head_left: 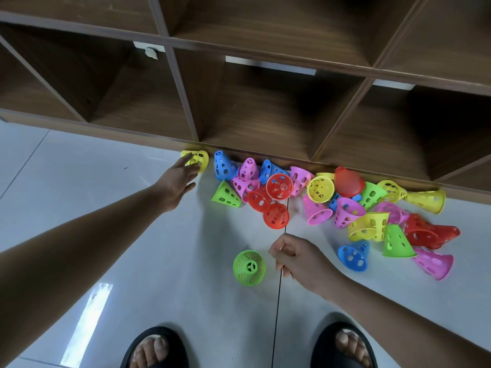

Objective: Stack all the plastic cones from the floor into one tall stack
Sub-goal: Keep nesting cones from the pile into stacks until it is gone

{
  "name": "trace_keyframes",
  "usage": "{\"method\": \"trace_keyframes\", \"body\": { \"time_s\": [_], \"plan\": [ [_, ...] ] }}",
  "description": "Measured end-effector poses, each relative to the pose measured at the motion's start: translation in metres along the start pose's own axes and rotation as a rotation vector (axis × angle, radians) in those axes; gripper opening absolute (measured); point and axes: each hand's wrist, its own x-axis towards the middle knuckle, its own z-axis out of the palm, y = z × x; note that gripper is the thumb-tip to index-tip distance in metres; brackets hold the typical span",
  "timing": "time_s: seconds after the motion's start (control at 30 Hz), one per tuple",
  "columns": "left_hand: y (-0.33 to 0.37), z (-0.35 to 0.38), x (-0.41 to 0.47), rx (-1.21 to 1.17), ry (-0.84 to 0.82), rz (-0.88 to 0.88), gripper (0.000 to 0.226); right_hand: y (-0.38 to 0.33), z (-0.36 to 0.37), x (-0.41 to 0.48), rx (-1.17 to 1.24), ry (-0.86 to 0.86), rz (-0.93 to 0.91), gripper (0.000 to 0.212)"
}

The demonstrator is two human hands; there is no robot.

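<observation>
You are reaching your left hand (178, 181) toward the yellow perforated plastic cone (198, 161) that is lying on its side at the far left of the scatter, right against the foot of the dark wood-grain shelf unit (265, 123). Your fingers are spreading open over it, and whether the tips are touching it I cannot tell, but nothing is being gripped yet. Your right hand (295, 258) is hovering just beside the green perforated plastic cone (249, 267), with its fingers curling in toward the palm and seemingly holding nothing. That green cone is standing narrow end up on the glossy white floor tiles (106, 235), well apart from the rest, and it looks like the base of your stack. To do this pick well, you are aiming to close thumb and fingers around the yellow cone's wide rim rather than poking through its oval holes, then turning it narrow end up and lowering it straight over the green one. These cones look thin-walled, light and smooth, and the tiles are shiny, so the base is likely to skid; steadying it with your free hand should be helping. The remaining jumble of blue, pink, red, yellow and green cones (321, 189) is lying along the shelf foot to your right, most of them tipped on their sides
</observation>
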Motion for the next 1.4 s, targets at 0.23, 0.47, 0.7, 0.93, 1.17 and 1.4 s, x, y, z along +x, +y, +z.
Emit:
{"method": "trace_keyframes", "body": {
  "time_s": [0.23, 0.47, 0.7, 0.93, 1.17, 1.4],
  "plan": [
    [-0.018, -0.007, -0.025, -0.026, 0.067, 0.074, 0.033, 0.004, -0.013, 0.017, -0.324, 0.334, -0.294, 0.031],
    [-0.019, 0.006, -0.084, 0.047, 0.126, 0.218, 0.011, 0.007, -0.029, 0.033, -0.779, 0.309, -0.494, 0.067],
    [-0.020, 0.020, -0.131, 0.054, -0.035, 0.240, 0.006, 0.012, -0.033, 0.036, -0.924, 0.369, -0.529, 0.053],
    [-0.023, 0.046, -0.175, -0.061, -0.322, 0.161, 0.020, 0.032, -0.035, 0.037, -0.896, 0.381, -0.558, 0.023],
    [-0.045, 0.052, -0.186, -0.060, -0.436, 0.078, 0.017, 0.024, -0.043, 0.017, -0.601, 0.466, -0.535, 0.017],
    [-0.068, 0.048, -0.183, 0.043, -0.413, 0.062, 0.021, -0.008, -0.049, -0.012, -0.340, 0.544, -0.497, 0.019]
  ]
}}
